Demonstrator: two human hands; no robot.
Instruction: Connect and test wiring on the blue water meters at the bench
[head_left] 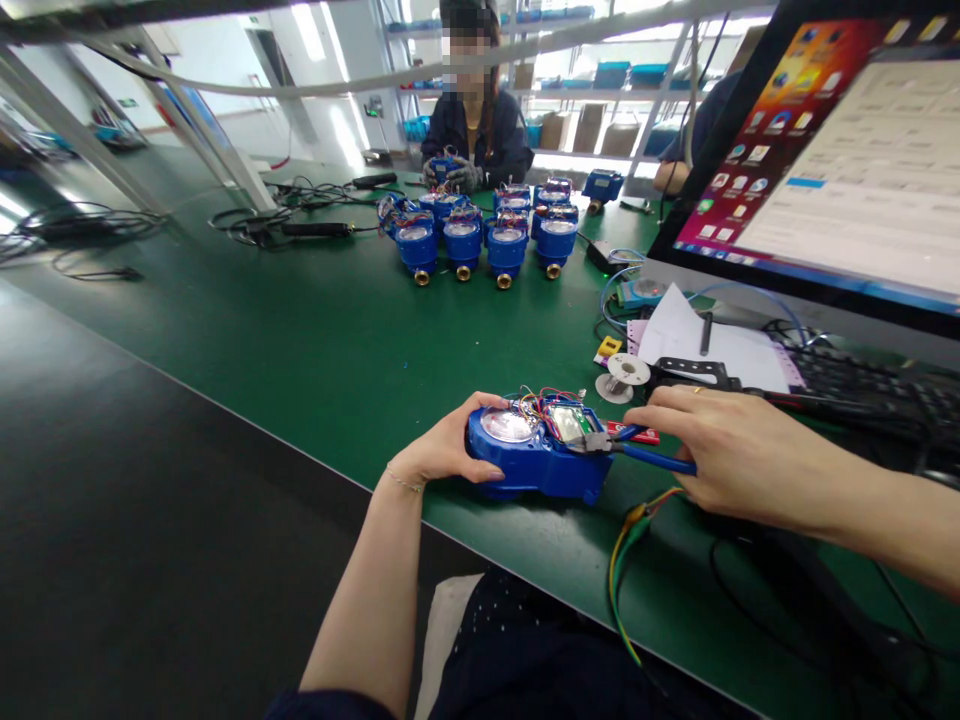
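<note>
A blue water meter (pixel 536 465) lies near the front edge of the green table, its round clear dial at the left and an uncovered circuit board with thin coloured wires at the right. My left hand (pixel 461 440) grips its left end, thumb and fingers around the dial housing. In my right hand (pixel 720 445) is a pair of pliers (pixel 652 457) with blue handles, held from the right. The jaws rest at the right edge of the circuit board; whether they pinch a wire is too small to tell.
Several blue meters (pixel 504 245) stand farther back, before a person in dark clothing holding another. A solder spool (pixel 624 377), papers (pixel 705 335), a keyboard (pixel 885 400) and a monitor (pixel 832 170) crowd the right. Yellow-green leads (pixel 619 570) hang over the front edge. Black cables (pixel 300 210) lie back left.
</note>
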